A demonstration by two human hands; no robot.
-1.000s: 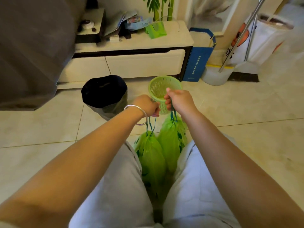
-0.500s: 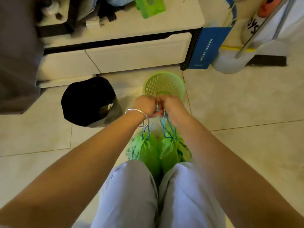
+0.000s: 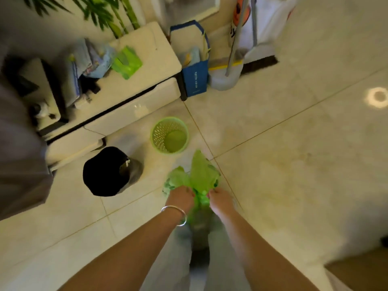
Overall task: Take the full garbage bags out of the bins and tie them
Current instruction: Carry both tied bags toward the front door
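Two full green garbage bags point(image 3: 197, 175) lie bunched together on the tiled floor just past my knees. My left hand point(image 3: 181, 196), with a silver bangle on the wrist, and my right hand point(image 3: 219, 199) both grip the gathered green plastic at the bags' near end. The drawstrings are hidden by my fingers. A green perforated bin point(image 3: 169, 135) stands bare of any bag beyond the garbage bags. To its left is a grey bin lined with a black bag point(image 3: 109, 172).
A white low cabinet point(image 3: 134, 95) with clutter and a green tissue pack runs along the back left. A blue paper bag point(image 3: 194, 66), a dustpan and broom handle point(image 3: 235, 49) stand at the back. A brown box corner point(image 3: 357, 269) sits bottom right.
The bags have dropped from hanging by their blue strings to resting on the floor. Both hands moved down and now grip the plastic itself. The camera view rotated and tipped downward.
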